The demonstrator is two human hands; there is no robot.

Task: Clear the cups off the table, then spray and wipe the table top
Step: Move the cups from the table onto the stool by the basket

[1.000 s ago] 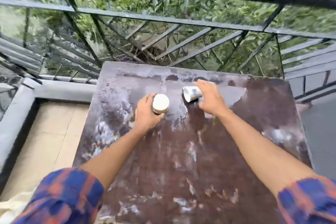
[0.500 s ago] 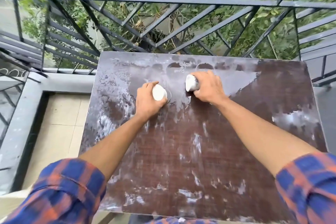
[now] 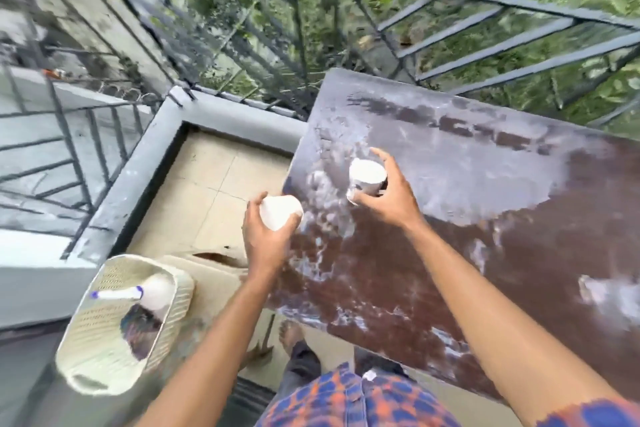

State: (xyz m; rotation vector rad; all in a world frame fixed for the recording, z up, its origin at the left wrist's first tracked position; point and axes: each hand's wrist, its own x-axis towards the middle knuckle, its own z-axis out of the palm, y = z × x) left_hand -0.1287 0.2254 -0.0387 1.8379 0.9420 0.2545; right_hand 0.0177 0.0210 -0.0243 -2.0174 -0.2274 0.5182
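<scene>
My left hand point(image 3: 265, 239) grips a white cup point(image 3: 280, 217), held in the air just past the left edge of the brown, white-smeared table top point(image 3: 485, 253). My right hand point(image 3: 388, 196) holds a second white cup point(image 3: 367, 176), tilted with its open mouth toward me, above the table's left part. Both cups are off the surface. A cream basket point(image 3: 104, 357) stands at the lower left; in it lie a white spray bottle with a blue-tipped nozzle point(image 3: 152, 291) and a dark cloth point(image 3: 140, 329).
A dark metal railing point(image 3: 381, 45) runs behind and to the left of the table, with greenery beyond. A grey ledge point(image 3: 138, 184) borders the beige tiled floor point(image 3: 214, 191). My bare foot point(image 3: 291, 333) stands by the table's near corner.
Both hands lifted their cups off the table and carried them left. The view swung left and down, bringing the basket with the bottle and cloth into sight.
</scene>
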